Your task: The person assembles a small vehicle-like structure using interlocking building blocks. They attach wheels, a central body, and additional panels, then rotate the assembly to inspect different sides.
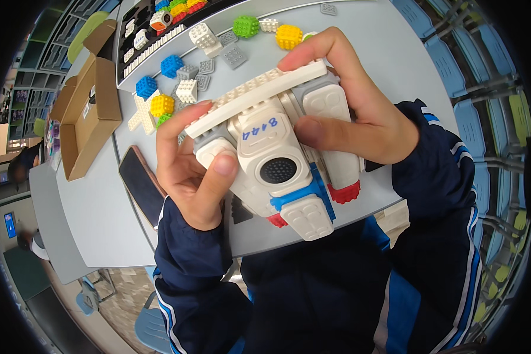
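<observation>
Above the table's near edge, I hold a white building-block model [259,147] in both hands. A long white studded plate [262,94] runs along its far side. The middle block bears a round black mesh disc [278,170] and blue handwriting. Below that sit a blue connector [304,193] and a white end block [307,218]; red tips [344,193] show on the side parts. My left hand [189,171] grips the left side, thumb on a white block. My right hand [360,112] closes round the right side, thumb by the middle block and index finger over the plate.
Blue cubes [171,66], a yellow cube [162,106], a green block [245,26] and grey plates [233,56] lie beyond the model. A phone [141,183] and an open cardboard box [91,118] are at left. A parts case [153,50] stands at the back.
</observation>
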A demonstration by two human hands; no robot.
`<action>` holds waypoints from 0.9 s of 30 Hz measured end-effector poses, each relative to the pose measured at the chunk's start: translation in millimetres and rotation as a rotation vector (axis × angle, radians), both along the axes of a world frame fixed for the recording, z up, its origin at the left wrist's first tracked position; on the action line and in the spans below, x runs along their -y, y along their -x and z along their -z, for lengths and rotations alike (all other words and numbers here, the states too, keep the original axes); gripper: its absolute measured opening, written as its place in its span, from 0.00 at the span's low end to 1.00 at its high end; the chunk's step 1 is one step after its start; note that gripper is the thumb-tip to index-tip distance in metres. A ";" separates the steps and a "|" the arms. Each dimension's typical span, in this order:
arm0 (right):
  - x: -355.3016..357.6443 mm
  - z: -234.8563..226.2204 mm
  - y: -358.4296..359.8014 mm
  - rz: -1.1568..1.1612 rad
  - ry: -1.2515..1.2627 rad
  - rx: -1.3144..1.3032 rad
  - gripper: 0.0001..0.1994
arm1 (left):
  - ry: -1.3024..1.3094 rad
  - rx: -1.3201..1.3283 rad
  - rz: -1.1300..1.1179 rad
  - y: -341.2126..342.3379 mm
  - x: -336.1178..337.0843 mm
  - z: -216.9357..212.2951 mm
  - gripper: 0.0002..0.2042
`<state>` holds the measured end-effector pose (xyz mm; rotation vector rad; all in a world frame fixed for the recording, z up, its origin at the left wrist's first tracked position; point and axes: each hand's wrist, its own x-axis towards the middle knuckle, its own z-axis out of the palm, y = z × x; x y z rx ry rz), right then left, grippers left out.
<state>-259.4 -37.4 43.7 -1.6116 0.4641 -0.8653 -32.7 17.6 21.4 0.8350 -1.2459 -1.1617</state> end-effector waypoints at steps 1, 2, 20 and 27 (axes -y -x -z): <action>-0.2 0.8 1.0 -0.005 -0.011 0.001 0.27 | 0.000 0.002 0.000 0.5 0.2 0.9 0.28; 1.2 0.7 0.4 -0.010 -0.014 0.004 0.27 | 0.008 0.005 -0.003 -0.2 1.4 0.6 0.28; 4.6 8.8 1.2 0.023 0.082 -0.050 0.25 | 0.043 -0.032 0.054 -1.8 1.9 -5.5 0.25; 5.2 9.7 1.2 0.019 0.111 -0.042 0.25 | 0.062 -0.041 0.060 -2.6 1.5 -2.5 0.25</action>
